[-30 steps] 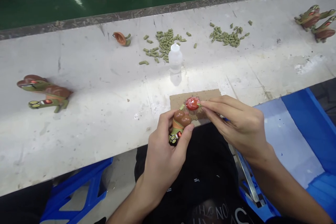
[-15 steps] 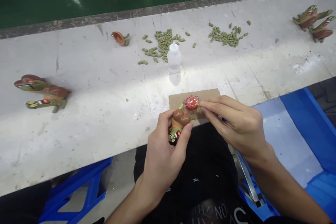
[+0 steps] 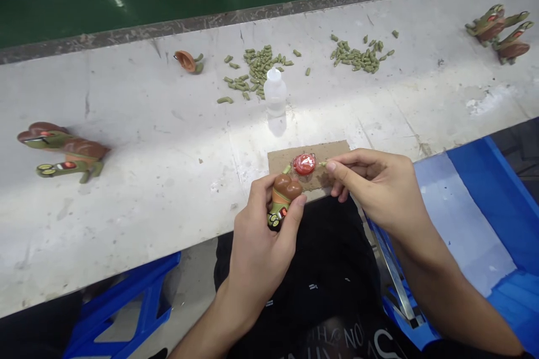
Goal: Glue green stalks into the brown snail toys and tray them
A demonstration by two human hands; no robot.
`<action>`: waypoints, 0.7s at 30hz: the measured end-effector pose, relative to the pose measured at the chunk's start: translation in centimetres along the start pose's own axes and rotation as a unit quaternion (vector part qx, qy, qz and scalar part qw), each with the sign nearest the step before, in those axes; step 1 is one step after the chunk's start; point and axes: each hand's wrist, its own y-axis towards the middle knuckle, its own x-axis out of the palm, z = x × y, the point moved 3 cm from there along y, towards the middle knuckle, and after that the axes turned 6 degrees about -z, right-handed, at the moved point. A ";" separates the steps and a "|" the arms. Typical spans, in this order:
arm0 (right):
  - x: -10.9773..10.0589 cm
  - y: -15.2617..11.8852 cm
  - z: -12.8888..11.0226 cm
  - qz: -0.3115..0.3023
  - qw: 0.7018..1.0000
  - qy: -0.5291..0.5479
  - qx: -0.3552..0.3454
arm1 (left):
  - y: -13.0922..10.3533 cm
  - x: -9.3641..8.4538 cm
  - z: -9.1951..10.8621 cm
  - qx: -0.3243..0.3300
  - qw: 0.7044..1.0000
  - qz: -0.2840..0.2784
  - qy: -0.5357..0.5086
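Observation:
My left hand (image 3: 269, 230) is closed round a small green and brown toy figure (image 3: 284, 193) with yellow eyes, an orange band and a short green stub at its upper end. My right hand (image 3: 370, 185) pinches a tiny green peg-like piece (image 3: 323, 164) between thumb and fingertips. Between the hands, a shiny red round cap (image 3: 304, 164) lies on a piece of brown cardboard (image 3: 275, 160) at the table's near edge. The green piece is just right of the cap, apart from it. Behind the cardboard stands a translucent bottle (image 3: 275, 92).
Two piles of small green pieces (image 3: 259, 64) (image 3: 357, 57) lie on the white table (image 3: 168, 123). An orange-brown part (image 3: 187, 61) sits left of them. Finished-looking toy figures (image 3: 67, 148) (image 3: 492, 22) rest at both ends. Blue stools (image 3: 138, 303) and a blue bin (image 3: 484, 196) flank me.
My right hand has drawn the small green piece slightly right, away from the red cap, and its fingers have turned. My left hand keeps the toy figure nearly in place.

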 end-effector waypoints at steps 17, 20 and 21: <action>0.1 -1.0 -1.2 -0.059 0.992 0.112 0.005 | 0.3 -0.4 0.5 0.000 0.979 -0.055 -0.194; 0.3 -1.4 -1.2 -0.093 0.982 0.162 0.013 | 0.7 -0.5 0.2 0.006 0.961 -0.106 -0.256; 0.4 -1.5 -1.2 -0.100 0.980 0.170 0.015 | 0.9 -0.5 0.1 0.009 0.957 -0.119 -0.264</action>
